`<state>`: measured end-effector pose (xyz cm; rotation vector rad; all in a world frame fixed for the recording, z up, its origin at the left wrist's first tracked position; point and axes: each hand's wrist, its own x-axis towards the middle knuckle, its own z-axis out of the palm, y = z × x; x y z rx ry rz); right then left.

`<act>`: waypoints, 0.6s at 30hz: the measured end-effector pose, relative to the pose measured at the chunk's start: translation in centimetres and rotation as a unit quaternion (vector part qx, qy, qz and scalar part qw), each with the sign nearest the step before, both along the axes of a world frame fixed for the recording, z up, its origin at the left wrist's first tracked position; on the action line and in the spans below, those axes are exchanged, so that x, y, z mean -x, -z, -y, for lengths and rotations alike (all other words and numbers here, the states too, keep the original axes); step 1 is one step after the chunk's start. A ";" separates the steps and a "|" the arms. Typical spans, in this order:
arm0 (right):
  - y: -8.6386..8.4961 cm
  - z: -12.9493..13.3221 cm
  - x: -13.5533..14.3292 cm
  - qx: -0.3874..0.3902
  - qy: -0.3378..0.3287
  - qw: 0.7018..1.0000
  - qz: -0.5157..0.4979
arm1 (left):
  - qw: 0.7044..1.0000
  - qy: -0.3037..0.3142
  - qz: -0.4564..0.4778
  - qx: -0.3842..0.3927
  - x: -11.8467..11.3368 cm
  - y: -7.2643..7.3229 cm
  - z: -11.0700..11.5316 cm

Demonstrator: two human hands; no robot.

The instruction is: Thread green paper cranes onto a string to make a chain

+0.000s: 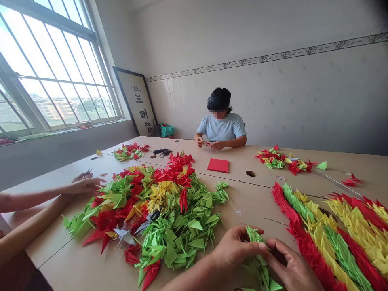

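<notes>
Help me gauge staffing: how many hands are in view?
6: the wearer's left hand and right hand, lower right; two hands of the person opposite; two hands overlapping at left. Others may be hidden.

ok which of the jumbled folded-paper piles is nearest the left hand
The big central pile, mostly green beside the left hand; the small far-left pile and small far-right pile lie farther back on the table.

Left grip point(238, 245) bare, thumbnail point(262, 246) visible; left forearm point(194, 270) bare; right grip point(292, 264) bare.
</notes>
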<state>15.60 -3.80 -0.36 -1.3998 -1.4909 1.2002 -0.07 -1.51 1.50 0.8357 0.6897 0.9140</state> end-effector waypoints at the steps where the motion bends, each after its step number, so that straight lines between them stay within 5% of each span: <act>1: 0.0 0.0 0.0 0.007 -0.005 1.000 -0.024 | 1.000 0.016 -0.015 -0.012 0.1 0.0 0.1; 8: 0.4 -0.5 -0.1 0.024 -0.007 0.995 -0.092 | 0.996 0.049 -0.023 -0.064 -0.1 0.4 0.2; 18: 0.7 -0.9 -0.2 0.003 0.035 0.999 -0.001 | 0.997 0.006 -0.005 -0.072 -0.5 0.8 0.2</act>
